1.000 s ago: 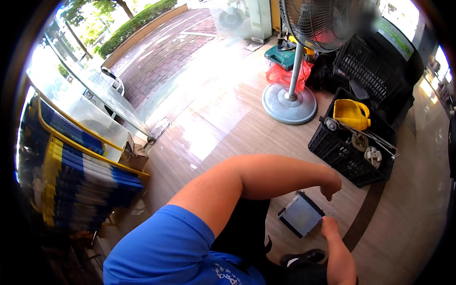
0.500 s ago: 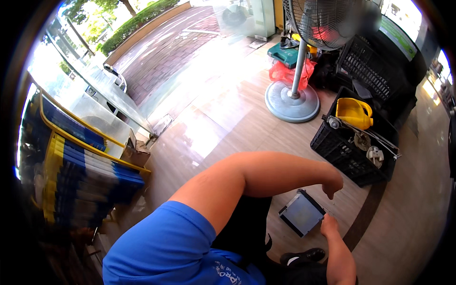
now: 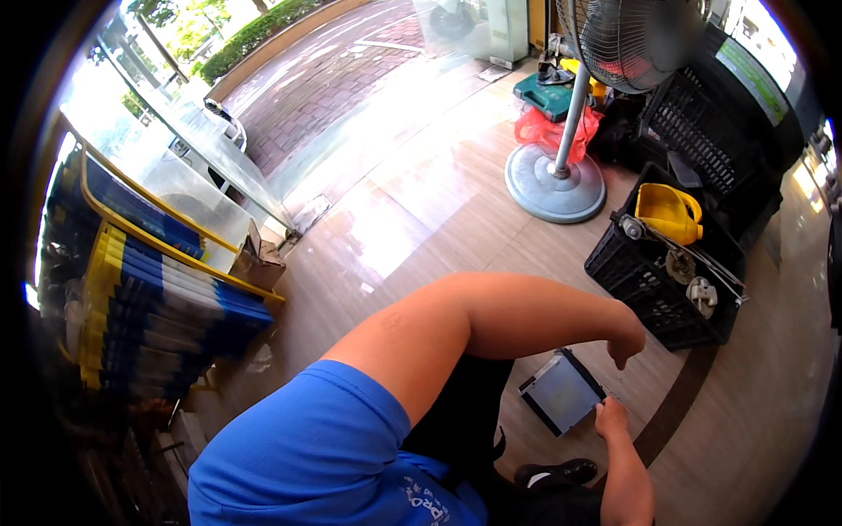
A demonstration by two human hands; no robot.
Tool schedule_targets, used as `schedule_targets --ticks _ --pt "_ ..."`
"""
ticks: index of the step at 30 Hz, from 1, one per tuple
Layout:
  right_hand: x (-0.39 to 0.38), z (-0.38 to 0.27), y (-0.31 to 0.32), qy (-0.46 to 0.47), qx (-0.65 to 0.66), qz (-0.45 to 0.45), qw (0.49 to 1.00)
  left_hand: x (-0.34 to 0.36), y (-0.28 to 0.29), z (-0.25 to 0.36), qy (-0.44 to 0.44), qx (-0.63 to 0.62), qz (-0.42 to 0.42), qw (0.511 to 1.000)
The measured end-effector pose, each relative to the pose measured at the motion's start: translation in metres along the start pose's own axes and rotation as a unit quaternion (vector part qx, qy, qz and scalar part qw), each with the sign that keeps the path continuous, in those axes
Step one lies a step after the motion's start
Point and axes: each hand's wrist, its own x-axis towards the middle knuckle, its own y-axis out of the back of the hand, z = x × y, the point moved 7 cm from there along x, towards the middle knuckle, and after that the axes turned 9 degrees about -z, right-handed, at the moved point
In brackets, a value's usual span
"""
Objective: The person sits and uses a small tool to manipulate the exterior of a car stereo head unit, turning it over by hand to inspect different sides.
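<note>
A flat rectangular panel (image 3: 566, 393), blue-grey with a black edge, lies tilted across the view on the tiled floor in front of me. My left arm, in a blue sleeve, reaches far across to the right. Just above the panel's far right corner hangs my left hand (image 3: 626, 337), fingers bent down and pressed together; whatever they pinch is too small to see. My right hand (image 3: 610, 418) is closed at the panel's right edge, touching or very near it. Its curled fingers hide what they grip. A black shoe (image 3: 566, 472) rests below the panel.
A black crate (image 3: 645, 285) holding a yellow jug (image 3: 668, 213) and metal parts stands beyond my hands. Behind it are a standing fan (image 3: 555, 186), a green case (image 3: 545, 96) and a red bag (image 3: 544, 130). At left stands a yellow rack (image 3: 175, 219) of blue-and-white packs.
The whole view has shifted slightly, so things appear a little further right. My left hand sits slightly lower towards the panel's corner; my right hand stays at its edge.
</note>
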Motion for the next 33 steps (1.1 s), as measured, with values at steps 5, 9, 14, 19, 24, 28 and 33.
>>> schedule_targets --ticks 5,9,14,19,24,28,33 --pt "0.007 0.018 -0.005 -0.051 -0.003 0.009 0.999 0.000 0.007 0.005 -0.001 0.005 -0.003 1.000" --pt "0.009 0.013 -0.007 -0.004 -0.015 -0.012 1.000 0.001 0.003 0.006 -0.006 0.020 -0.006 1.000" --pt "0.010 0.021 -0.007 0.024 -0.011 -0.007 1.000 0.000 0.005 0.006 0.000 0.014 0.000 1.000" --pt "0.009 0.018 -0.006 0.037 -0.001 0.010 0.999 0.004 -0.001 0.009 0.007 0.024 -0.037 0.999" --pt "0.005 0.018 -0.001 0.023 0.031 0.029 0.999 0.009 -0.003 0.010 0.004 0.034 -0.044 0.998" --pt "0.005 0.013 -0.002 0.006 0.020 0.031 0.999 0.011 -0.003 0.009 0.005 0.034 -0.035 0.999" --pt "0.005 0.009 -0.004 0.005 -0.029 0.003 1.000 0.012 -0.005 0.009 0.009 0.035 -0.034 0.999"
